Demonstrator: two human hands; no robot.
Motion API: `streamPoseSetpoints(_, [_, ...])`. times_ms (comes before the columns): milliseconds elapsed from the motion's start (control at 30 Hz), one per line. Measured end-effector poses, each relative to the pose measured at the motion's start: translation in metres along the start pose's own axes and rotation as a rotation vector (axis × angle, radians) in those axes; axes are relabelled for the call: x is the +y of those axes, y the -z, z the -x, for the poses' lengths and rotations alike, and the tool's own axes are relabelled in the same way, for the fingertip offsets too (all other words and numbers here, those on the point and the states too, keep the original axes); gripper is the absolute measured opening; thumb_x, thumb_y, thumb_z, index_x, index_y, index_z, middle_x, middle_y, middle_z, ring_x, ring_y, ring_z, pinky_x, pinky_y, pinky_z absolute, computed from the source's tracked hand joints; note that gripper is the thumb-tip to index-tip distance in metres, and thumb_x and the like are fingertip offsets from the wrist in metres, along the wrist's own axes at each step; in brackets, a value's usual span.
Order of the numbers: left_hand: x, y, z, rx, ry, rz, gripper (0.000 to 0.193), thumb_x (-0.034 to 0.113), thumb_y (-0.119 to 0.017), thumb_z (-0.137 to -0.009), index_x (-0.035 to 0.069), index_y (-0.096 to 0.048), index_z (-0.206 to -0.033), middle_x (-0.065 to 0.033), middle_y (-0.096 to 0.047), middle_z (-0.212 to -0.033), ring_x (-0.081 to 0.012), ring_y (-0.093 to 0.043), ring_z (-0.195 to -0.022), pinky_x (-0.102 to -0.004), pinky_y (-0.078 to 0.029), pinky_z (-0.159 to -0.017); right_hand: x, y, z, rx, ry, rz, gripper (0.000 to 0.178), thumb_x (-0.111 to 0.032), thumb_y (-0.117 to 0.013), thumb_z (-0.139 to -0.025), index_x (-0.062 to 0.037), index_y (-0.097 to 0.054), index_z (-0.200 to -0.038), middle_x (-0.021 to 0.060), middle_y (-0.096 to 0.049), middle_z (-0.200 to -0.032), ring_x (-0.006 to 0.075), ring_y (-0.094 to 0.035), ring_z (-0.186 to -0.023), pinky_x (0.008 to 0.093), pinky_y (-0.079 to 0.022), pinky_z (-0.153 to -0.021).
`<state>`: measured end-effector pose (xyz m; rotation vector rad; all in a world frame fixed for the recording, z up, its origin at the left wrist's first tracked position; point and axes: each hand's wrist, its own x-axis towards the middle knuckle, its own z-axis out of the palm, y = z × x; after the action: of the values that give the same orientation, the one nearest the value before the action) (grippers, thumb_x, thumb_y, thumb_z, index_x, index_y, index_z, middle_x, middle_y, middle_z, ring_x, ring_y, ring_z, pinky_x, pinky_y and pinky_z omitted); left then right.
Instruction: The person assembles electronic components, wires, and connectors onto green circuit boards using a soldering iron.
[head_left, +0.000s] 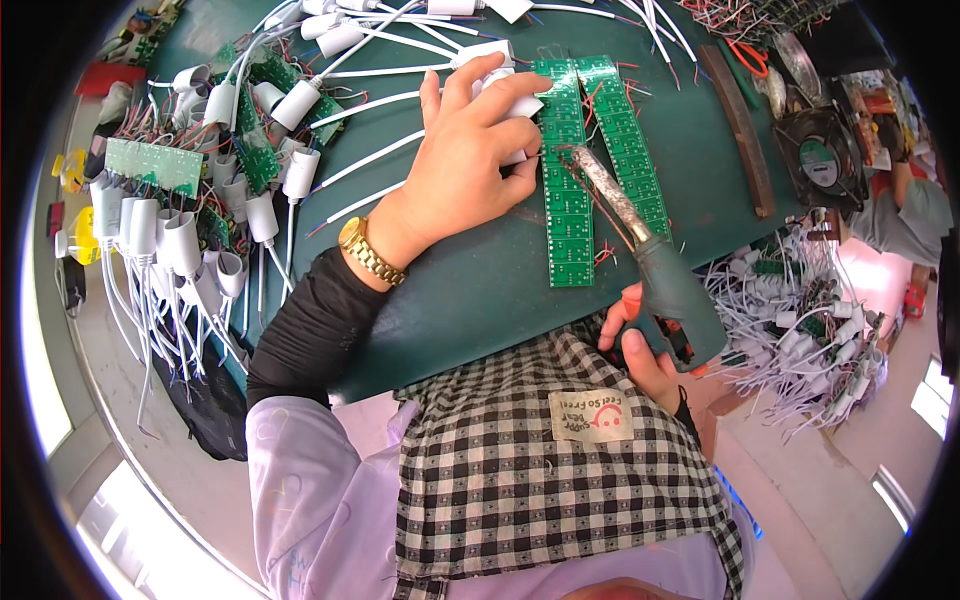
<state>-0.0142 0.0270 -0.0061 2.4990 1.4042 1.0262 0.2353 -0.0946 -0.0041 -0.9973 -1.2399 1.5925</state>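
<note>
My left hand (465, 160), with a gold watch on its wrist, is curled over a white plastic housing (522, 84) at the left edge of a green circuit board panel (570, 225). Its thumb and forefinger are closed near the board's edge; the fine wires there are partly hidden. A second green panel (632, 150) lies slantwise alongside. In my right hand (652, 368) is a soldering iron (678, 290) with a dark handle, gripped below the table edge. Its metal barrel points up and left, and the tip meets or nearly meets the first panel.
White housings with cables (180, 245) and boards are heaped at the left; more cables (345, 38) line the back. A brown bar (742, 130), red-handled scissors (750, 58) and a black fan (820, 160) stand right. Another cable heap (800, 330) lies lower right. A co-worker's arm (905, 190) shows far right.
</note>
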Motion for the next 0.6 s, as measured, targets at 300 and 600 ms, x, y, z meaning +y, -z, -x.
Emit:
streamPoseSetpoints(300, [0.005, 0.0, -0.001, -0.037, 0.027, -0.068, 0.016, 0.005, -0.069, -0.061, 0.01, -0.055, -0.066, -0.0009, -0.053, -0.125, -0.0368, -0.036, -0.127, -0.0696, -0.021, -0.096, -0.009, -0.003, -0.005, -0.032, -0.144, 0.136, 0.01, -0.01, -0.058, -0.084, -0.0026, -0.055, -0.09, 0.0057, -0.057, -0.082, 0.0114, -0.056, -0.069, 0.0263, -0.047, -0.063])
streamPoseSetpoints(600, [0.008, -0.001, -0.004, -0.031, 0.026, -0.14, 0.017, 0.005, -0.07, -0.063, 0.01, -0.054, -0.066, -0.0017, -0.053, -0.126, -0.0373, -0.036, -0.126, -0.071, -0.022, -0.093, -0.003, -0.001, -0.004, -0.035, -0.089, 0.075, 0.023, -0.015, -0.059, -0.084, -0.0031, -0.052, -0.102, 0.0086, -0.057, -0.081, 0.0132, -0.056, -0.068, 0.0277, -0.047, -0.062])
